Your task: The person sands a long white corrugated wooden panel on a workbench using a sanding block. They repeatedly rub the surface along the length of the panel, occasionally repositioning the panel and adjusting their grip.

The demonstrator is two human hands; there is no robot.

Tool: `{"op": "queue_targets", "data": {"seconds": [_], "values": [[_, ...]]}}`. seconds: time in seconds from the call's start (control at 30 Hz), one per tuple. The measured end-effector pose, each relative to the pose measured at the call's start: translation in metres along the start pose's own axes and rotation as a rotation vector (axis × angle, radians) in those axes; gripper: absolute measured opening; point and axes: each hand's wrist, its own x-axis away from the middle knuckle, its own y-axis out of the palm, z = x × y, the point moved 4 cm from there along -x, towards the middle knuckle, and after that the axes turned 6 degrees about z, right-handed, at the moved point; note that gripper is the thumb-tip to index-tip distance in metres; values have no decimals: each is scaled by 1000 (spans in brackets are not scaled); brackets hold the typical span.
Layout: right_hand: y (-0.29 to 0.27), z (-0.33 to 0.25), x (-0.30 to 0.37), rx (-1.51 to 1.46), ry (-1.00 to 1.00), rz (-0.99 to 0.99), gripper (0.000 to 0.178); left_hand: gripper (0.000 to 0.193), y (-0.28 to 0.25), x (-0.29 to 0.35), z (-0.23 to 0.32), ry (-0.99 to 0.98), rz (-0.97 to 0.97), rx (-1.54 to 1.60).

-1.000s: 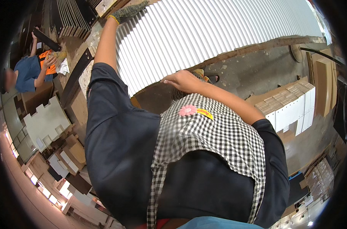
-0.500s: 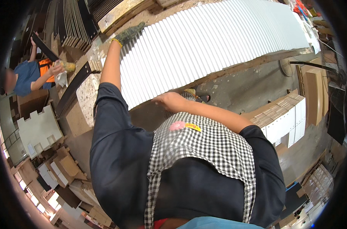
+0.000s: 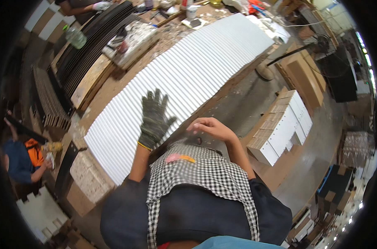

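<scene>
A long row of thin white strips (image 3: 209, 62), packed side by side, runs diagonally across the workbench in front of me. My left hand (image 3: 154, 118), in a dark green glove with a yellow cuff, is over the near-left part of the row with its fingers spread. Whether the palm presses on the strips I cannot tell. My right hand (image 3: 213, 128) is bare and hovers just off the row's near edge, its fingers loosely bent and nothing seen in them.
Dark curved boards (image 3: 99, 37) are stacked beyond the row, near a plastic bottle (image 3: 75, 37). White boards (image 3: 286, 124) with brown edges stand low on the right. At far left a co-worker's orange and blue clothing (image 3: 20, 162) shows; another person's gloved hand (image 3: 101, 6) is at the top.
My left hand has come from the far edge at the row's left end back over the strips, fingers now spread. My right hand has moved slightly away from the near edge. The view has turned.
</scene>
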Motion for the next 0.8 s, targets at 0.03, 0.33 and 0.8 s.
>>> {"op": "queue_targets", "data": {"seconds": [0.03, 0.33, 0.8], "values": [[-17, 6, 10, -11, 10, 98, 31, 92, 3, -8, 25, 66, 11, 80], [-60, 58, 25, -2, 32, 743, 27, 102, 77, -58, 65, 186, -342, 49], [-239, -78, -121, 914, -431, 713, 44, 90, 81, -76, 64, 170, -135, 118]]}}
